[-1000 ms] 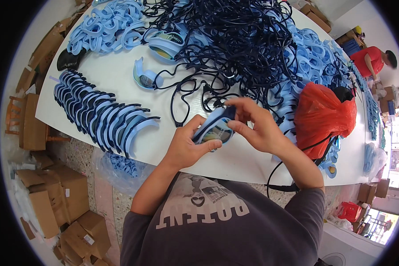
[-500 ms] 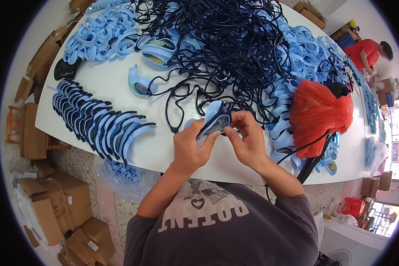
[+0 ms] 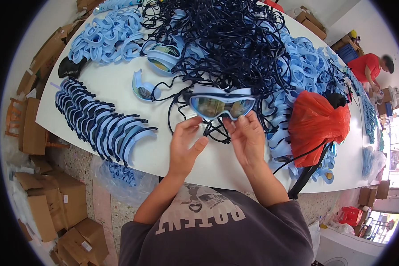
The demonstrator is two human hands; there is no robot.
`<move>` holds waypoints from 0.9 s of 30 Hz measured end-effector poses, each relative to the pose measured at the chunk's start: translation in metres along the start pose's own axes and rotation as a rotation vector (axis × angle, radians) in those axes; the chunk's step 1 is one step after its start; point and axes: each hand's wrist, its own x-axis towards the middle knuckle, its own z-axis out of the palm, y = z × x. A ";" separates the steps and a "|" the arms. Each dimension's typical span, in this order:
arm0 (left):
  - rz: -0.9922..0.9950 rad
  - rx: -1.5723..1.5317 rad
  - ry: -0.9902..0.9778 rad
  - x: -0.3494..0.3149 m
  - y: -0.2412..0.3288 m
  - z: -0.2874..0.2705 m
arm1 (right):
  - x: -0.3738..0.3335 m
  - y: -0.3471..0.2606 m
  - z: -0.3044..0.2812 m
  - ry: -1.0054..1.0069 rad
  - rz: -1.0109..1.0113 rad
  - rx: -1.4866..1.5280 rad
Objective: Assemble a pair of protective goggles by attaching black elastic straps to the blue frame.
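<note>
A pair of swim goggles point(image 3: 224, 106) with a light-blue frame, dark trim and mirrored yellowish lenses is held up over the table, lenses facing me. My right hand point(image 3: 247, 136) pinches its lower edge, right of the nose bridge. My left hand point(image 3: 185, 144) is open just below the left lens, thumb well apart from the fingers; its fingertips are at the lower rim, and whether they touch it I cannot tell. Behind the goggles lies a large tangle of dark navy frames and cords point(image 3: 235, 44). Another light-blue goggle piece point(image 3: 145, 88) lies to the left.
Light-blue goggle parts are stacked in a curved row point(image 3: 99, 119) on the white table point(image 3: 181, 166). Light-blue straps point(image 3: 108, 37) are heaped at the far left. A red plastic bag point(image 3: 317, 128) stands on the right. Cardboard boxes point(image 3: 60, 201) line the floor; a co-worker in red point(image 3: 365, 66) works far right.
The goggles have moved up and away and turned so their lenses face me. My left hand has loosened and opened, while my right hand keeps its pinch.
</note>
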 end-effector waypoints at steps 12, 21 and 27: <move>-0.237 -0.570 -0.115 0.006 0.036 -0.005 | -0.018 -0.036 0.029 -0.389 -0.145 -1.114; -0.301 -0.523 -0.224 0.006 0.035 -0.002 | 0.019 -0.052 0.031 -0.795 0.136 -1.213; -0.189 -0.547 -0.067 0.000 0.029 0.008 | 0.016 -0.045 0.025 -0.815 0.058 -1.298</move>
